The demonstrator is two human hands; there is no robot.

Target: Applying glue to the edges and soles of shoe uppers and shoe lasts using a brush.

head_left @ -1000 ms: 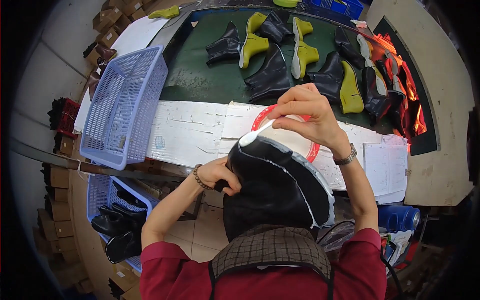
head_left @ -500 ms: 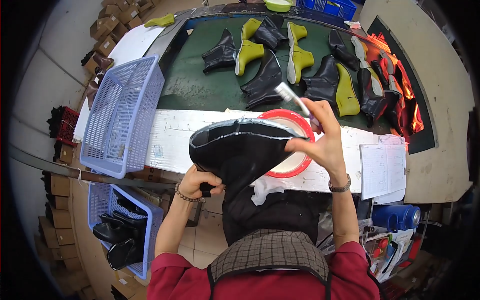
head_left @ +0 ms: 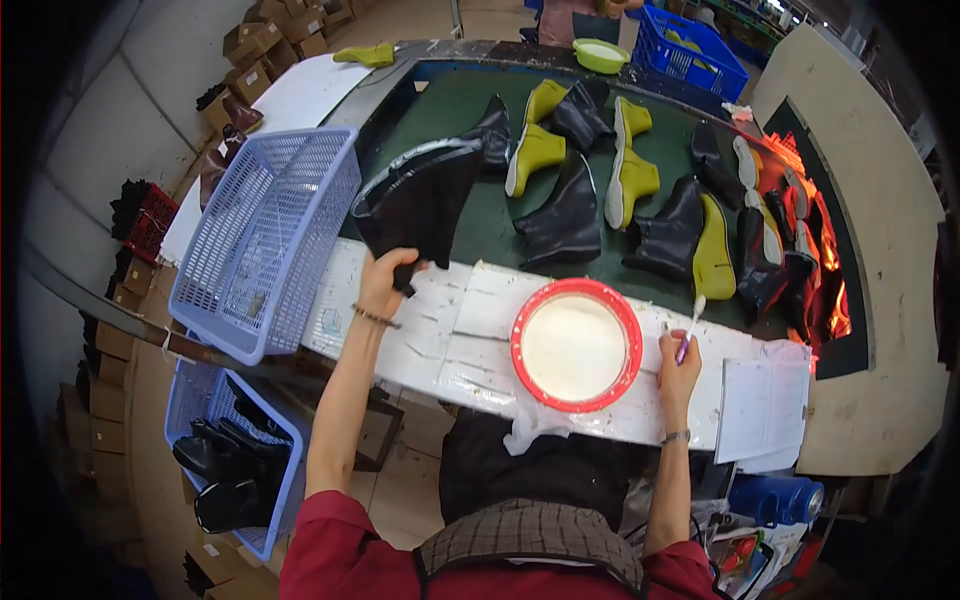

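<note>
My left hand (head_left: 382,285) grips a black boot upper (head_left: 425,205) by its lower end and holds it up at the left, over the edge of the green surface. The upper's wide rim is pale and faces up. In my right hand (head_left: 678,365) is a toothbrush (head_left: 689,335) with a purple handle, bristle end up. That hand is just right of a red bowl (head_left: 575,404) of creamy white liquid, which stands on the white worktop (head_left: 420,345). Several black boots (head_left: 563,215) and yellow-green wedge-shaped shoe pieces (head_left: 538,160) lie on the green surface (head_left: 480,225) beyond.
At the left stands a blue plastic basket (head_left: 265,185); a lower one (head_left: 290,480) holds black boots. An orange-glowing opening (head_left: 825,260) is at the far right. Papers (head_left: 762,410) lie at the worktop's right end, above a blue jug (head_left: 775,500). Another person (head_left: 570,20) is at the back.
My left hand has carried the boot upper away to the far left, uncovering the red bowl. My right hand has come off the upper and lowered with the toothbrush beside the bowl.
</note>
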